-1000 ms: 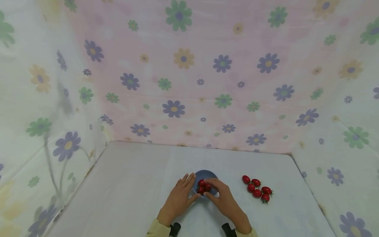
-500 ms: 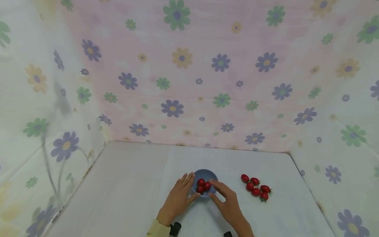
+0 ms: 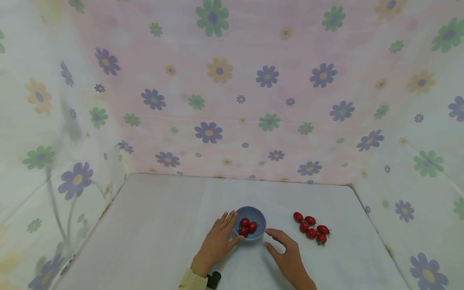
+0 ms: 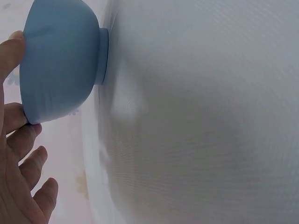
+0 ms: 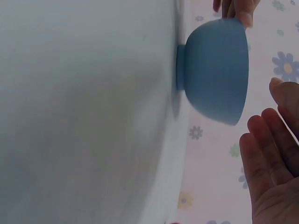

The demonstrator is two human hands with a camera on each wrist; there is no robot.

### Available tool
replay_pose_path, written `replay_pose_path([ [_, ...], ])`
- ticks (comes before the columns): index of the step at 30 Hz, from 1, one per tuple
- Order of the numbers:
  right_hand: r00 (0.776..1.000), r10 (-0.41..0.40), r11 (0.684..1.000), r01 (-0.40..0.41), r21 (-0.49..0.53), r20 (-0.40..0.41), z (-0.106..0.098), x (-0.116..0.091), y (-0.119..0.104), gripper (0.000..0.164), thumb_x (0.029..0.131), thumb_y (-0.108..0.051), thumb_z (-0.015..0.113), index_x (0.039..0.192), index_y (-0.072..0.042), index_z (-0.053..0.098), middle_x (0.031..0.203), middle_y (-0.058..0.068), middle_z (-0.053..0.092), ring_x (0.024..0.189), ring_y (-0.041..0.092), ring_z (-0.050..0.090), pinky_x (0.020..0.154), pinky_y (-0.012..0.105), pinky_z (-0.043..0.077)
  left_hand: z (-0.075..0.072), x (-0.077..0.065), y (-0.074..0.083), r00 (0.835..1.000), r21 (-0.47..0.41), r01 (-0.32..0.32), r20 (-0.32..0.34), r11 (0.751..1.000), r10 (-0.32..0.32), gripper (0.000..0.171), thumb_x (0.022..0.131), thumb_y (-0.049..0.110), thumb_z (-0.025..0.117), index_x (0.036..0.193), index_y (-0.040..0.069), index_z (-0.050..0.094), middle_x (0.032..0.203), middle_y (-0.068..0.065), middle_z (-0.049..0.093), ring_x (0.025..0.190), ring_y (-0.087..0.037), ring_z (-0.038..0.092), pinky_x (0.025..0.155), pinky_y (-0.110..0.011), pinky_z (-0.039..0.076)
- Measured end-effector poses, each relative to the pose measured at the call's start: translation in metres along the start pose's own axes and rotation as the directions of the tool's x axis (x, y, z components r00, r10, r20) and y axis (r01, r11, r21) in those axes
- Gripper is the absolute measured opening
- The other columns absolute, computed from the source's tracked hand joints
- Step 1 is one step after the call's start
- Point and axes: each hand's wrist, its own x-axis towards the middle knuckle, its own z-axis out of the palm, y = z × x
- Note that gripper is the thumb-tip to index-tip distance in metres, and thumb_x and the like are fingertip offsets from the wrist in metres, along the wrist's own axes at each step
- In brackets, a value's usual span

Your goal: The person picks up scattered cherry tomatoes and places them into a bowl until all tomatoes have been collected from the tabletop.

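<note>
Bowl (image 3: 250, 211) holds three red tomatoes (image 3: 252, 226); six loose tomatoes (image 3: 311, 233) lie at three o'clock

A person's left hand (image 3: 217, 241) rests against the blue bowl along its seven-to-ten o'clock side, fingers extended and thumb spread away from them; the left wrist view shows thumb and forefinger touching the rim. The right hand (image 3: 288, 254) stands just off the rim at four o'clock, thumb and forefinger parted with nothing between them. In the right wrist view, a gap separates that hand from the bowl, while its other fingers lie side by side.

The key line runs outward from the right fingertips: the bowl sits just beside them at ten o'clock, and the nearest loose tomato lies well apart at two. The loose group strings out from ten o'clock down to four, its nearest oval fruit appearing to share that slant. The right hand is clearly the closer of the two to the group. All rests on a white tabletop (image 3: 170, 225) before a flowered cloth (image 3: 250, 84).
</note>
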Motion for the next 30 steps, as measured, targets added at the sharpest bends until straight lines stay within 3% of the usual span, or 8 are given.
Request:
replay_pose_path([
  [8,0.999,-0.007,0.995,0.003,-0.097,-0.04,-0.024,0.006,0.011,0.044,0.081,0.004,0.082,0.121,-0.008,0.072,0.116,0.003,0.075,0.107,0.016,0.07,0.092,0.03,0.059,-0.002,-0.001,0.001,1.0,-0.014,-0.011,-0.011,1.0,0.011,0.076,0.101,0.052,0.055,0.156,0.003,0.038,0.163,-0.012,0.036,0.151,-0.036,0.033,0.12,-0.055,0.031],
  [24,0.991,0.133,0.951,-0.13,-0.282,-0.007,-0.065,0.022,0.023,0.038,0.089,-0.005,0.078,0.126,-0.005,0.069,0.123,0.009,0.071,0.109,0.03,0.067,0.096,0.052,0.056,-0.001,-0.002,0.001,1.0,-0.013,-0.002,0.006,1.0,0.002,0.076,0.102,0.053,0.053,0.157,0.003,0.037,0.164,-0.011,0.034,0.151,-0.035,0.032,0.12,-0.054,0.031],
  [30,0.996,0.08,0.947,-0.084,-0.31,-0.027,-0.072,0.027,0.024,0.038,0.087,-0.002,0.079,0.124,-0.001,0.069,0.123,0.014,0.072,0.109,0.029,0.066,0.095,0.053,0.055,-0.001,-0.001,0.001,1.0,-0.005,-0.008,0.005,1.0,0.008,0.077,0.102,0.055,0.051,0.156,0.002,0.038,0.164,-0.011,0.034,0.152,-0.034,0.032,0.12,-0.055,0.032],
])
